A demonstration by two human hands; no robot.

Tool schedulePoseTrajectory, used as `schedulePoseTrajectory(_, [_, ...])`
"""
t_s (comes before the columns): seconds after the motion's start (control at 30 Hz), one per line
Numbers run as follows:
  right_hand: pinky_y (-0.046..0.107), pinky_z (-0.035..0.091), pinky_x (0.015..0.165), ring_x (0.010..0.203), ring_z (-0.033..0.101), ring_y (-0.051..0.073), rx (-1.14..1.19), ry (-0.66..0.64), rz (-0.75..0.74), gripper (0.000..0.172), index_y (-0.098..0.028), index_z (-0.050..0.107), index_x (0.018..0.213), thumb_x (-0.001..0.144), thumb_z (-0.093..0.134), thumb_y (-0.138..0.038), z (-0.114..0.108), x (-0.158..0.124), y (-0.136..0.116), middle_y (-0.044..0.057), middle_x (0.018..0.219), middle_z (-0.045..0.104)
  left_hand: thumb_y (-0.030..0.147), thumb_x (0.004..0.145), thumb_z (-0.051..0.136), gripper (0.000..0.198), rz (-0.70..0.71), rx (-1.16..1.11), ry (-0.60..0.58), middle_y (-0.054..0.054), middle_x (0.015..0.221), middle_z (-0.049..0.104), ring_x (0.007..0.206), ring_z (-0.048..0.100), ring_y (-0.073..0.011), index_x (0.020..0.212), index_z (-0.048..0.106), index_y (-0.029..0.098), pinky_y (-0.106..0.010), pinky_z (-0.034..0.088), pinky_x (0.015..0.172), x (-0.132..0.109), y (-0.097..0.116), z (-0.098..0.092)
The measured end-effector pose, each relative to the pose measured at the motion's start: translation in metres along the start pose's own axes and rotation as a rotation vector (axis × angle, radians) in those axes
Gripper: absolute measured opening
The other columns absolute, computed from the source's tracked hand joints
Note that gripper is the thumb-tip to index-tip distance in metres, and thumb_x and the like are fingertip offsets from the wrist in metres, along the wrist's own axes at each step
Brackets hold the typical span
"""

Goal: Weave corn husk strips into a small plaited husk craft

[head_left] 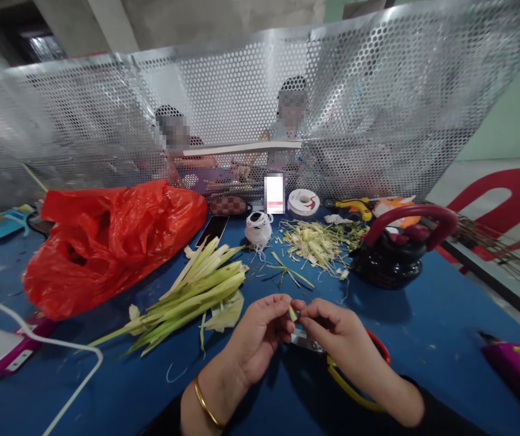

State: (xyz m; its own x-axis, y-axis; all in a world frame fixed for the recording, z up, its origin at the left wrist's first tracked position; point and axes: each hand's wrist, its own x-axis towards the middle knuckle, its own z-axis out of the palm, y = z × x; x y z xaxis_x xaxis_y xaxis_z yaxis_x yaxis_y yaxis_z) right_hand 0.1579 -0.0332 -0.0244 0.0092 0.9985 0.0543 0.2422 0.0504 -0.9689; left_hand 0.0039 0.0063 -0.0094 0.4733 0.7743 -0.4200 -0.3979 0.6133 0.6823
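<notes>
A small pale-green strip of husk [292, 313] is pinched between the fingertips of my left hand [257, 339], which has a gold bangle at its wrist. My right hand [341, 332] closes its thumb and fingers at the other side of the same strip, so the two hands nearly touch. Under my right hand lies a pair of scissors with red and yellow handles [353, 390]; the hand partly hides it. A bundle of green corn husks [191, 297] rests left of my hands. Beyond them is a heap of cut husk scraps [316, 245].
A red plastic bag [114, 242], white string ball [258, 230], ribbon spool [304, 201] and black kettle [391, 257] stand farther back. A yellow glue gun [357, 208] is behind the scraps. Purple power strip [14, 351] at left, perforated metal screen [227, 91] behind, people beyond it.
</notes>
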Motion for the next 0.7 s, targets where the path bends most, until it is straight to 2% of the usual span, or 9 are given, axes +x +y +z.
schedulePoseTrajectory(0.13, [0.025, 0.039, 0.055, 0.059, 0.049, 0.014, 0.047, 0.068, -0.007, 0.022, -0.019, 0.062, 0.064, 0.081, 0.062, -0.032, -0.002, 0.0, -0.004, 0.0, 0.062, 0.057, 0.026, 0.066, 0.081, 0.02, 0.006, 0.01, 0.025, -0.004, 0.079, 0.069, 0.053, 0.053, -0.0061, 0.077, 0.071, 0.012, -0.018, 0.04, 0.049, 0.001, 0.001, -0.001])
schedulePoseTrajectory(0.33, [0.026, 0.039, 0.053, 0.057, 0.05, 0.015, 0.032, 0.112, -0.052, 0.019, -0.019, 0.066, 0.066, 0.079, 0.064, -0.033, -0.012, 0.001, -0.011, 0.001, 0.064, 0.057, 0.031, 0.067, 0.082, 0.026, 0.044, 0.136, 0.058, -0.001, 0.059, 0.063, 0.049, 0.053, -0.0075, 0.078, 0.071, 0.011, -0.018, 0.042, 0.05, 0.001, 0.001, 0.001])
schedulePoseTrajectory(0.53, [0.025, 0.038, 0.048, 0.053, 0.047, 0.014, 0.056, 0.116, 0.004, 0.02, -0.02, 0.066, 0.065, 0.077, 0.064, -0.036, -0.017, 0.002, -0.011, 0.0, 0.061, 0.055, 0.03, 0.066, 0.083, 0.023, 0.131, 0.172, 0.1, -0.007, 0.079, 0.071, 0.049, 0.053, -0.005, 0.074, 0.07, 0.012, -0.017, 0.041, 0.05, 0.001, 0.001, 0.002])
schedulePoseTrajectory(0.7, [0.025, 0.038, 0.051, 0.054, 0.047, 0.014, 0.062, 0.133, 0.03, 0.019, -0.02, 0.065, 0.066, 0.077, 0.064, -0.035, -0.019, 0.003, -0.012, 0.0, 0.06, 0.055, 0.029, 0.065, 0.082, 0.023, 0.153, 0.211, 0.139, -0.007, 0.077, 0.072, 0.051, 0.054, -0.006, 0.074, 0.071, 0.012, -0.018, 0.042, 0.054, 0.002, 0.002, 0.002])
